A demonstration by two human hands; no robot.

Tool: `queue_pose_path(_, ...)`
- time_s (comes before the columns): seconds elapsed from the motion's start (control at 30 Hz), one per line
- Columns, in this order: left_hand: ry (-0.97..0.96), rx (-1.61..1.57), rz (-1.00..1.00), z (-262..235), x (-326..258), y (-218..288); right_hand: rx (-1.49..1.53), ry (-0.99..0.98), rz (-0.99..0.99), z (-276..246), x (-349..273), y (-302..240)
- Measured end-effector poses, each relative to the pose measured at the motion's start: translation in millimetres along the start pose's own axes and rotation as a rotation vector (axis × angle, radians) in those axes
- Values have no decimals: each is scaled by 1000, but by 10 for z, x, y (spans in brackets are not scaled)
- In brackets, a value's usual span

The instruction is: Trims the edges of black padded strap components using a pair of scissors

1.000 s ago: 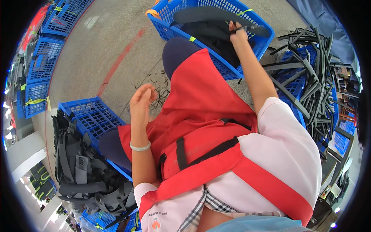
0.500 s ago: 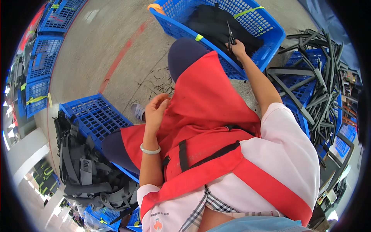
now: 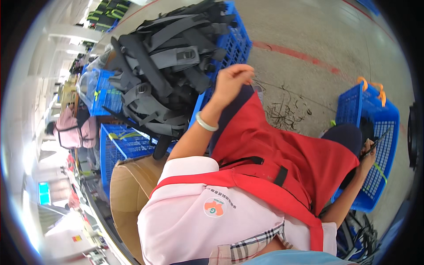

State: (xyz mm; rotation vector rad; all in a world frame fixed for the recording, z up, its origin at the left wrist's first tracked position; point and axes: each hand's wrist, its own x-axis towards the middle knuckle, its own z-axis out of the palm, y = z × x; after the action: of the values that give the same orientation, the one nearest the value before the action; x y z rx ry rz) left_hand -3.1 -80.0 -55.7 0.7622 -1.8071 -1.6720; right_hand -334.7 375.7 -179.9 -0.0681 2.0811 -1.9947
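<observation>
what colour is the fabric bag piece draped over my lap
Bright red fabric bag piece with black straps and a dark navy end, shown in the head view.

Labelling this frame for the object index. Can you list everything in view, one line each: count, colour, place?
red and navy bag: one, red body with navy panels and black straps, centre, on the person's lap.
pile of bags and straps: one heap, grey and black, upper left, on a blue crate.
blue crates: several, blue; one at right with orange handles, others at left under and beside the pile.
cardboard box: one, brown, lower left.
thread scraps: scattered, dark, on the grey floor above the bag.
floor line: one, red, top right.
other person: one, pink top, far left.
bracelet: one, pale, left wrist.
left hand: raised, at the bag's upper edge.
right hand: holds a thin dark tool, over the right crate.
</observation>
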Motion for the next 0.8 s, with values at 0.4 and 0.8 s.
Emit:
queue_pose_path(0.4, 968, 1014, -43, -2371, 89, 153, -548, -21, -248, 607, -142, -604)
queue_pose_path(0.8, -9, -811, 27, -908, -617, 298, -419, -369, -274, 1676, -1037, -1235)
